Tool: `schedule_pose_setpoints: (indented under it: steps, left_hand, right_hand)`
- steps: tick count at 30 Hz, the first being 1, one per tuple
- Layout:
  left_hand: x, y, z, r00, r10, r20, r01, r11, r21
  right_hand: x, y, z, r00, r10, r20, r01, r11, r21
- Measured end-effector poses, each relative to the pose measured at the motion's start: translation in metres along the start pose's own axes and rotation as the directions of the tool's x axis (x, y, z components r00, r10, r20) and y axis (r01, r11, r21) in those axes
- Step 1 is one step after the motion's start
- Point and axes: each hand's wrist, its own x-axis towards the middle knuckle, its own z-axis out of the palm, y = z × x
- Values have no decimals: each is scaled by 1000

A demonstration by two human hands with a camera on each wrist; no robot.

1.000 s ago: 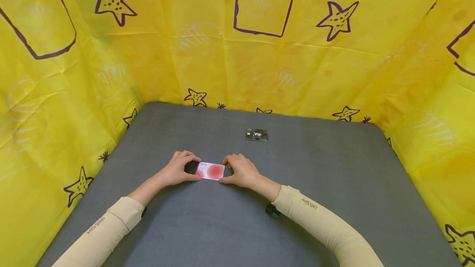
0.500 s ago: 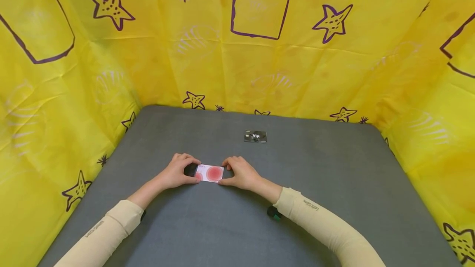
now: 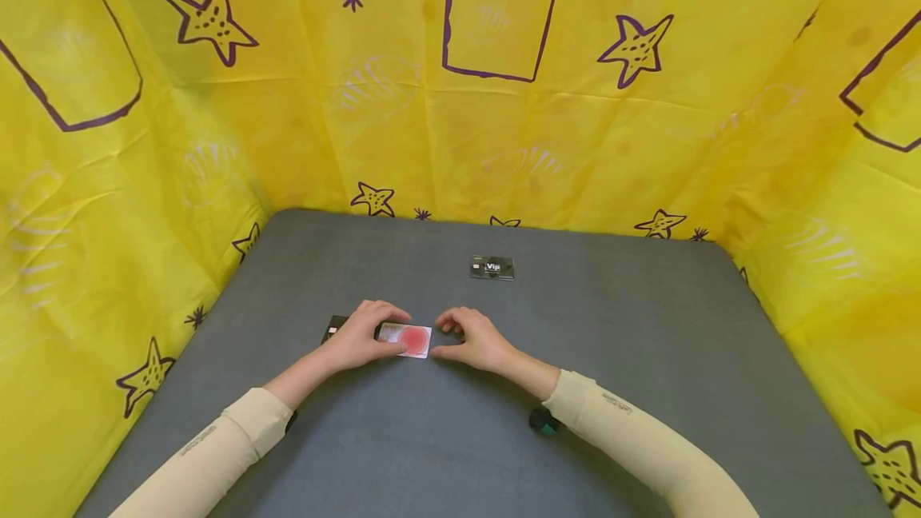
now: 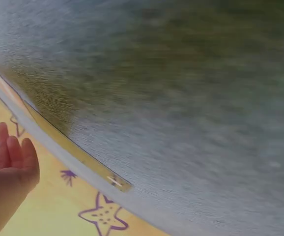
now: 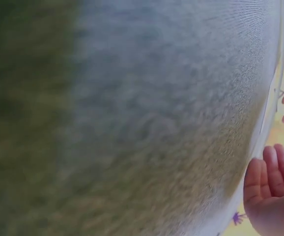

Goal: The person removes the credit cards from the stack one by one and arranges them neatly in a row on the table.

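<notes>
A white card with a pink-red circle (image 3: 413, 341) lies on the grey table. Just left of it a black card with a chip (image 3: 334, 326) shows from behind my left hand (image 3: 363, 334). That hand is over the white card's left part, its thumb overlapping the near edge and its fingers beyond the far edge. The left wrist view shows loosely bent fingers (image 4: 16, 152) apart from a glossy card (image 4: 115, 181) seen edge-on. My right hand (image 3: 478, 340) is just right of the white card, fingers and thumb spread with nothing between them.
A black card marked "Vip" (image 3: 492, 267) lies farther back on the grey table (image 3: 612, 342). Yellow cloth (image 3: 460, 118) with starfish drawings hangs along the back and both sides. A dark band with a green patch (image 3: 543, 421) sits under the right sleeve.
Both hands have come off the white card's ends. The left hand has moved right, uncovering the black card's left end; the right hand has drawn slightly right. The white card stays put.
</notes>
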Motion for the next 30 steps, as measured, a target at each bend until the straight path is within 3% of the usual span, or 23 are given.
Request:
schedule_pose_setpoints:
  steps: [6, 19, 30]
  left_hand:
    - [10, 8, 6, 999, -24, 32, 26, 997, -68]
    - [28, 24, 20, 999, 23, 42, -16, 988, -153]
    - [47, 32, 30, 994, -22, 105, 41, 984, -174]
  right_hand:
    - [-6, 6, -4, 1000, 12, -17, -11, 997, 71]
    - [-16, 19, -15, 999, 31, -35, -26, 991, 131]
    - [-24, 31, -27, 997, 62, -37, -57, 989, 135]
